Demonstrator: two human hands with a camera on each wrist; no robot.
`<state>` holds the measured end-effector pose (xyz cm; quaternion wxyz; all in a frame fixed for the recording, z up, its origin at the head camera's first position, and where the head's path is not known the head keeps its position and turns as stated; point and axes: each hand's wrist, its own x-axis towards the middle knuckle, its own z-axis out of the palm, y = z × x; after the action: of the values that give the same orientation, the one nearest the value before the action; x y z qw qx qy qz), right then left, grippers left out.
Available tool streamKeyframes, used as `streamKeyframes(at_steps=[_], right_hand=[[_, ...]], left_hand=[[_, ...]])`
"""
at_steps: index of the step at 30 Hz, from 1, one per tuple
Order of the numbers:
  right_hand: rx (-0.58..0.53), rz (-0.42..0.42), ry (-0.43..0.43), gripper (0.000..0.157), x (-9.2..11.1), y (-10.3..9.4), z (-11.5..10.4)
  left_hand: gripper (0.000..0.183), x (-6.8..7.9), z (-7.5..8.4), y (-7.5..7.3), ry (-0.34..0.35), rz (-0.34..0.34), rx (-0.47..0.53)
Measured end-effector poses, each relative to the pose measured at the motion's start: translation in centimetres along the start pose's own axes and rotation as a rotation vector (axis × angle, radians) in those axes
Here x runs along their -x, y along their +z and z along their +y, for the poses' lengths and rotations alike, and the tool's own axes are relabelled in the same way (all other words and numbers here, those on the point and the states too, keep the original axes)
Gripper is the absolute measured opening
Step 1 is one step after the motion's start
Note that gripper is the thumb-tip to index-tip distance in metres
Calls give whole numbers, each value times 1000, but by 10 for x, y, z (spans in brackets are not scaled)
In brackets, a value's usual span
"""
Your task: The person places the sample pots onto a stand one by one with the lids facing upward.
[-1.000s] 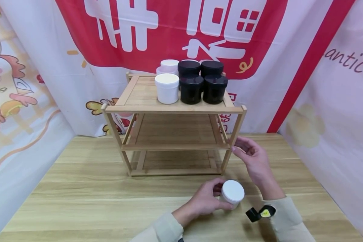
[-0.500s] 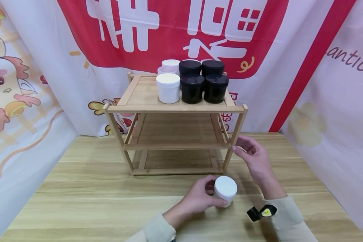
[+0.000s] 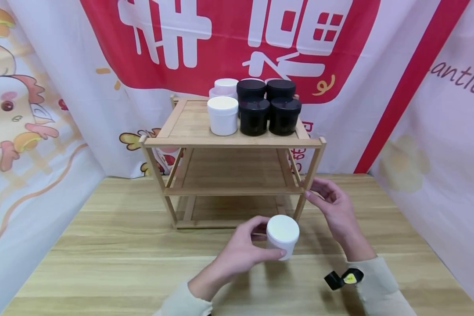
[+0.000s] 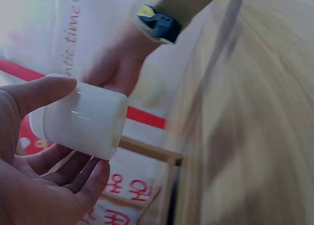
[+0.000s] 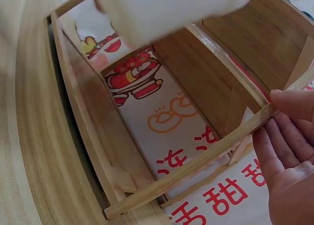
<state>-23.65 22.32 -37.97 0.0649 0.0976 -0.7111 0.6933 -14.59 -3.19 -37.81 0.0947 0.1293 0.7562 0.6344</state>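
Observation:
My left hand point(image 3: 238, 248) grips a white lidded jar point(image 3: 283, 230) between thumb and fingers, in front of the bamboo rack's lower right part. In the left wrist view the jar point(image 4: 83, 119) is tipped on its side relative to the camera, thumb on one side and fingers on the other. At the rack's right front post, my right hand point(image 3: 335, 208) pinches the wooden rack point(image 3: 185, 120) near the middle shelf. The right wrist view has the thumb point(image 5: 294, 102) on one side of the post and fingers behind it.
On the rack's top shelf stand several black jars point(image 3: 254, 118), with a white jar point(image 3: 223, 117) at their left and paler jars behind. The middle shelf point(image 3: 233, 169) and the lower shelf lie below. Printed cloth point(image 3: 118, 44) hangs behind and at both sides of the wooden table point(image 3: 114, 254).
My left hand has carried the white jar leftward and upward, toward the rack's front. The right hand keeps its hold on the post. The head view has shifted slightly.

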Motion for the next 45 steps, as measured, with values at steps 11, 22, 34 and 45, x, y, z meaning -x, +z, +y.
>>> streamKeyframes(at_steps=[11, 22, 34, 45], right_hand=[[-84, 3, -30, 34, 2, 1, 1], [-84, -7, -31, 34, -2, -1, 4], [-95, 10, -16, 34, 1, 1, 1], [-94, 2, -10, 35, 1, 0, 2]], left_hand=[[59, 23, 39, -35, 98, 77, -87], [60, 33, 77, -76, 166, 204, -160], [60, 34, 125, -115, 219, 324, -240], [57, 30, 151, -135, 206, 367, -253]])
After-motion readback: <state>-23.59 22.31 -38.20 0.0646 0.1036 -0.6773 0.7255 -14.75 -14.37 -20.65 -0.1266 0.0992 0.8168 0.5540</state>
